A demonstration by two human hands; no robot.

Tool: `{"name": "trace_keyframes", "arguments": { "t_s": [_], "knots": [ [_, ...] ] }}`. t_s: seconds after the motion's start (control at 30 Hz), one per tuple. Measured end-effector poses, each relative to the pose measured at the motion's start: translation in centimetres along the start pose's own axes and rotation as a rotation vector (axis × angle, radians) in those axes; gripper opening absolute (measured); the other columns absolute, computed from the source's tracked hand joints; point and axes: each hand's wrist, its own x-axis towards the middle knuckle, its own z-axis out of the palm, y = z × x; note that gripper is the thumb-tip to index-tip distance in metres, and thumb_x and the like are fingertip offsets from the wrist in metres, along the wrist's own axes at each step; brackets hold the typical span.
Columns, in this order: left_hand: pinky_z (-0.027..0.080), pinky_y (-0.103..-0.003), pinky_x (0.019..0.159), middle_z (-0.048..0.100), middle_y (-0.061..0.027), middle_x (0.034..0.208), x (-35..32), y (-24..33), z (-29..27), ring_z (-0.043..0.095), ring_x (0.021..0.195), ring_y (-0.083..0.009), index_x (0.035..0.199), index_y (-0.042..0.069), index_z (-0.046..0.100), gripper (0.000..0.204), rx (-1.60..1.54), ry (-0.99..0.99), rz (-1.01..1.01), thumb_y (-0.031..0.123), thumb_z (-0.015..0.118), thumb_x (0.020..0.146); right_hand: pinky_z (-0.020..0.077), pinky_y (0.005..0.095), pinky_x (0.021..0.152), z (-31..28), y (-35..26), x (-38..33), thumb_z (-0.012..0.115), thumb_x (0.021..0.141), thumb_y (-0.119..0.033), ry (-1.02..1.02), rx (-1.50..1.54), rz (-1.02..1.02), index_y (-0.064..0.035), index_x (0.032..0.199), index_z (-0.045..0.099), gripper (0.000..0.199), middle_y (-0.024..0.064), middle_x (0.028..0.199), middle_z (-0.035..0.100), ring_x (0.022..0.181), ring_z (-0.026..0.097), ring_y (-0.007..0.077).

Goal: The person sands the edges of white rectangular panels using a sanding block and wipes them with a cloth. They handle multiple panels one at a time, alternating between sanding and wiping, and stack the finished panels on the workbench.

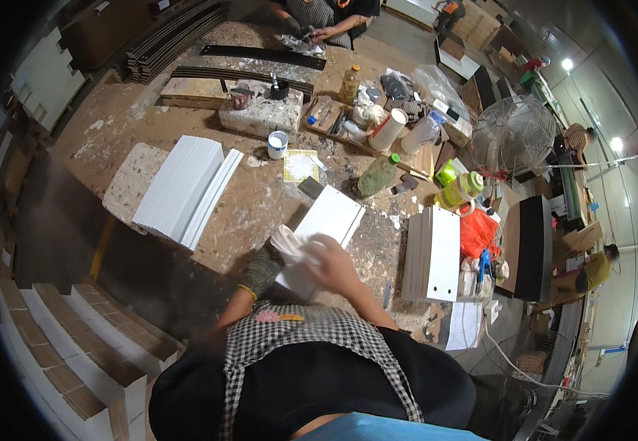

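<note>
In front of me a long white panel (328, 213) lies on the worn brown workbench, its near end under my hands. My left hand (262, 269), in a dark grey glove, is at the panel's left edge beside a crumpled white cloth (287, 244); its fingers are mostly hidden. My right hand (336, 266), bare and blurred by motion, is closed on the cloth over the panel. A small dark block (309, 188) lies by the panel's far left corner.
Stacked white panels stand to the left (179, 187) and right (433, 253). Beyond are a white cup (277, 145), a green-capped bottle (378, 175), a yellow-green jug (460, 190) and a tray of tools (326, 115). Across the bench a co-worker's hands (323, 34) hold crumpled material. A large fan (514, 132) stands right.
</note>
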Motion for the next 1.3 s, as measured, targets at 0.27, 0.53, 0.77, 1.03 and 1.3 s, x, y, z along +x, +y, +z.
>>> {"name": "trace_keyframes", "arguments": {
  "t_s": [0.27, 0.53, 0.77, 1.03, 1.3],
  "knots": [
    [0.052, -0.037, 0.096, 0.067, -0.0165, 0.126, -1.0, 3.9, -0.4, 0.065, 0.111, -0.0272, 0.134, 0.001, 0.058, 0.046, -0.101, -0.06, 0.164, 0.017, 0.068, 0.093, 0.0199, 0.0571, 0.123, 1.3, 10.8, 5.4, 0.037, 0.104, -0.055, -0.124, -0.558, 0.376, -0.0238, 0.162, 0.027, 0.067, 0.0112, 0.166, 0.029, 0.154, 0.022, 0.0354],
    [0.053, -0.033, 0.091, 0.065, -0.0077, 0.115, -2.3, 1.3, -0.5, 0.061, 0.105, -0.0195, 0.128, -0.003, 0.06, 0.041, -0.551, 0.175, -0.023, 0.016, 0.071, 0.094, 0.0546, 0.0386, 0.075, -4.2, 18.2, 8.6, 0.069, 0.094, -0.027, 0.815, 0.314, 0.314, -0.0052, 0.132, 0.063, 0.044, 0.018, 0.101, 0.074, 0.083, 0.071, 0.0278],
    [0.054, -0.034, 0.088, 0.065, -0.0093, 0.115, -4.2, -0.1, 0.2, 0.061, 0.104, -0.0196, 0.126, -0.005, 0.061, 0.039, -0.465, 0.098, -0.14, 0.019, 0.069, 0.096, 0.036, 0.0578, 0.112, 6.1, 6.2, 3.8, 0.048, 0.101, -0.05, 0.194, -0.629, 0.117, -0.0195, 0.149, 0.051, 0.058, 0.0225, 0.156, 0.043, 0.134, 0.05, 0.0446],
    [0.055, -0.034, 0.086, 0.065, -0.0105, 0.114, -4.2, 0.6, 0.2, 0.062, 0.103, -0.0202, 0.124, -0.005, 0.061, 0.038, -0.424, 0.075, -0.17, 0.02, 0.068, 0.097, 0.0527, 0.0444, 0.1, 3.9, 2.1, -0.3, 0.061, 0.09, -0.013, -0.114, 0.426, 0.007, -0.0116, 0.121, 0.071, 0.032, 0.0104, 0.119, 0.07, 0.112, 0.066, 0.0262],
    [0.056, -0.035, 0.084, 0.065, -0.0118, 0.114, -5.0, 1.0, 0.2, 0.063, 0.101, -0.0209, 0.123, -0.006, 0.061, 0.037, -0.414, 0.063, -0.188, 0.021, 0.067, 0.098, 0.0352, 0.0528, 0.117, 2.4, 7.5, 8.0, 0.03, 0.105, -0.059, 0.142, -0.718, 0.276, -0.0211, 0.159, 0.034, 0.066, 0.0143, 0.163, 0.034, 0.141, 0.045, 0.0337]
  ]
}}
